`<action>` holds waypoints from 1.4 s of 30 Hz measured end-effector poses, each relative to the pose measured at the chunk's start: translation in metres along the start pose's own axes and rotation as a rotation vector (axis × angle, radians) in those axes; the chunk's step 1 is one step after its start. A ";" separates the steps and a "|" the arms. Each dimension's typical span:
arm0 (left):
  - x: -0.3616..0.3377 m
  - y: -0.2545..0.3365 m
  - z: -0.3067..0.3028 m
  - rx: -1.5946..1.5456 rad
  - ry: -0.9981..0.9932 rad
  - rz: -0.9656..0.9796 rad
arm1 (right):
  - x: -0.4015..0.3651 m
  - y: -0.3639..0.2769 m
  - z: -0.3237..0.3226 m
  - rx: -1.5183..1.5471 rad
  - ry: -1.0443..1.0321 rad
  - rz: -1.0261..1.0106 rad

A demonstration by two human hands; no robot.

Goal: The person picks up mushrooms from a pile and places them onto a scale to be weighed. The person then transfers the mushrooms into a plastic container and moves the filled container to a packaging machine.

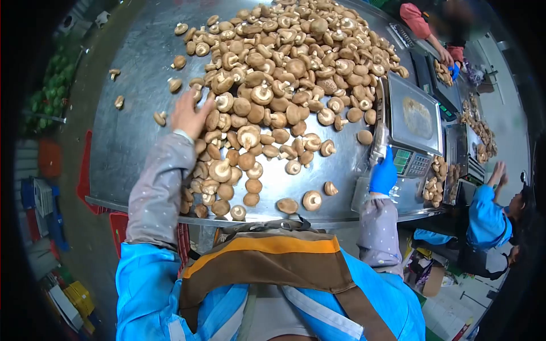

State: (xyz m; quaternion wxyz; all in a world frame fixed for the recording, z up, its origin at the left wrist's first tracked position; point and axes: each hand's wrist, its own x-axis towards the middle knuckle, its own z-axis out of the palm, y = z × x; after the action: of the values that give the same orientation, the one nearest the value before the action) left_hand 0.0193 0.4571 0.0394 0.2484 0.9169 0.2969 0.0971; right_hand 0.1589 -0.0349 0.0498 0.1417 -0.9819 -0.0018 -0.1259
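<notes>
A large heap of shiitake mushrooms (pixel 296 68) lies on the metal table, brown caps and pale stems showing. My left hand (pixel 191 115), bare, is at the heap's left edge with its thumb and fingers apart, touching mushrooms there; whether one is between the fingertips is hard to see. My right hand (pixel 383 173) wears a blue glove and is beside the scale (pixel 414 116). Its fingers are closed at the lower end of some clear, crinkled plastic packaging (pixel 380 142). Several loose mushrooms, one of them a pale-stemmed one (pixel 311 200), lie near the table's front edge.
The steel table (pixel 136 159) reaches to my waist. Red crates (pixel 118 230) stand below its left side. At the right, a co-worker's hand (pixel 443 55) is over mushrooms on another scale (pixel 435 85). Another person in blue (pixel 489 216) is at the lower right.
</notes>
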 end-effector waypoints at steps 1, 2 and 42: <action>-0.008 0.002 0.011 -0.037 -0.016 0.011 | 0.000 -0.005 0.004 -0.067 -0.027 -0.016; -0.015 0.006 0.023 -0.075 -0.030 0.022 | 0.000 -0.008 0.006 -0.134 -0.053 -0.032; -0.082 0.055 0.000 -0.009 -0.056 0.038 | -0.055 -0.124 0.078 1.575 -1.464 0.607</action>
State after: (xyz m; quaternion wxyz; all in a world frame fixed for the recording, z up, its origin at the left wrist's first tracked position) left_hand -0.0198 0.3699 0.0647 0.2586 0.9237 0.2720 0.0773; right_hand 0.1202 0.1074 -0.0018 0.7138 -0.4152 0.0756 0.5589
